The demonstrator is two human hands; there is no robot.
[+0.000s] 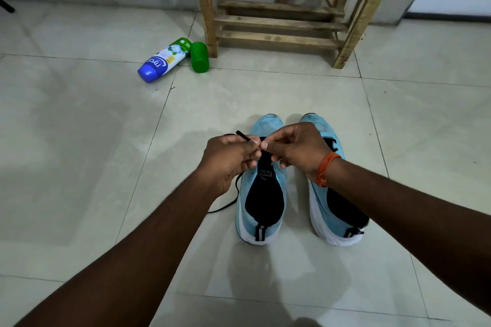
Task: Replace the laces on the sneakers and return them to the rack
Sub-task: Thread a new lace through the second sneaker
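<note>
Sneakers, two pale blue ones with white soles and black linings, stand side by side on the tiled floor (79, 141), heels nearest the camera and toes toward the rack (281, 8). Over the left sneaker (261, 194) both hands meet above its tongue (a small brand tab shows just below them). The left hand (228, 160) has its fingers curled shut, pinching a black lace (243, 136) whose tip sticks up past the thumb; more of the lace drops under that hand and trails onto the floor just left of the sneaker. The right hand (297, 148), an orange thread band (325, 168) at its wrist, has thumb and forefinger pressed together at the same spot, close against the left fingertips; whether it grips the lace itself I cannot tell. Its wrist and forearm cross over the right sneaker (334, 210), hiding most of that shoe's middle. Farther off, left of the sneakers and beyond them, a blue-capped bottle (162, 61) lies on its side, with a green cylinder (199, 57) next to it, just beside the wooden rack's front left leg. The rack stands against the wall, well apart from the sneakers.
</note>
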